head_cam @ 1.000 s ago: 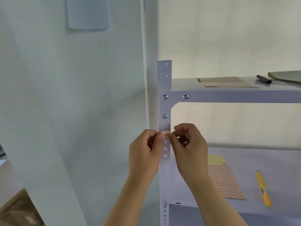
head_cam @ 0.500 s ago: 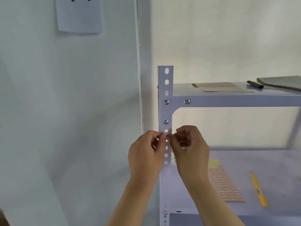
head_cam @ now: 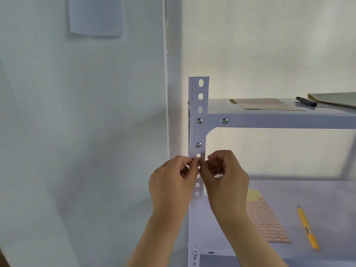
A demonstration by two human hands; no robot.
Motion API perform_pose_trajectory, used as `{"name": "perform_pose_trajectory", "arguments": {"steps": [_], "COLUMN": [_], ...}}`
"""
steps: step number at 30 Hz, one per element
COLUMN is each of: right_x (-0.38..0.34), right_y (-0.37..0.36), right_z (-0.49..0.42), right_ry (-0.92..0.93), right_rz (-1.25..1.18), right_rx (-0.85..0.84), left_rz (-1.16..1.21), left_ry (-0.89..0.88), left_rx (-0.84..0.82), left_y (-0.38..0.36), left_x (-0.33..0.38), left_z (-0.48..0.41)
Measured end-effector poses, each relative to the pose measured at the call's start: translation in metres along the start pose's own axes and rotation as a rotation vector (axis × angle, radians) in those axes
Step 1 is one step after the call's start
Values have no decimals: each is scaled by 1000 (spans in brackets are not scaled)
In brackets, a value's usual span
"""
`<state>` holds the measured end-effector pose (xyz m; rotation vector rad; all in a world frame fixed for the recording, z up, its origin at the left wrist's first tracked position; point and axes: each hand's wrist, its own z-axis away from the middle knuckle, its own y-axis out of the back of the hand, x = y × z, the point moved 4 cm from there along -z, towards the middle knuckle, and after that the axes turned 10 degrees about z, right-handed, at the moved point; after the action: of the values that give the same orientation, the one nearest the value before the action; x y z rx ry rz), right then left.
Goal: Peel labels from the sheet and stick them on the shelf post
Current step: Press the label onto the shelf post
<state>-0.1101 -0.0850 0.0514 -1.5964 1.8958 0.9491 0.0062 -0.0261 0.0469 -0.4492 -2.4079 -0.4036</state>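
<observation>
Two hands meet at the post (head_cam: 198, 132), just below its third screw: the left hand (head_cam: 171, 182) at the post's left edge, the right hand (head_cam: 225, 176) at its right edge, each with thumb and forefinger pinched together on one end of a single label (head_cam: 198, 159) held flat across the post face. Whether the label is already stuck down cannot be told. It lies over the row of slots, between the lowest of three visible bracket screws and three open slots below the fingers. Three more slots show at the post top, above the upper shelf (head_cam: 269, 120). Left of the post is bare wall with open room; a thin white strip (head_cam: 166, 74) runs vertically near the post's left edge, apart from it. One paper (head_cam: 96, 16) hangs on the wall at top left. Right of the post, the opening between the shelves is free behind the right hand. On the lower shelf (head_cam: 317, 193) lie one label sheet (head_cam: 267, 222), partly covered by the right forearm, and one yellow knife (head_cam: 307, 228), well apart from the sheet toward the right. On the upper shelf lie one more sheet (head_cam: 265, 104), one black pen (head_cam: 306, 102) and one pad (head_cam: 335, 99) cut by the right frame edge, all set back from the front lip.
</observation>
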Motion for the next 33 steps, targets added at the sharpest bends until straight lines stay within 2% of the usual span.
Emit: {"name": "perform_pose_trajectory", "arguments": {"steps": [24,29,33], "right_x": [8,13,19], "right_y": [-3,-2,-1], "right_z": [-10,-11,-13], "right_ry": [37,25,-25], "right_rz": [64,-28,-129], "right_rx": [-30,-86,-197], "left_rz": [-215,-186,109], "left_ry": [-223,-144,49], "left_rx": [38,28,-40], "left_y": [1,2,1], "left_x": [7,-2,-14], "left_z": [-6,-9,-6]}}
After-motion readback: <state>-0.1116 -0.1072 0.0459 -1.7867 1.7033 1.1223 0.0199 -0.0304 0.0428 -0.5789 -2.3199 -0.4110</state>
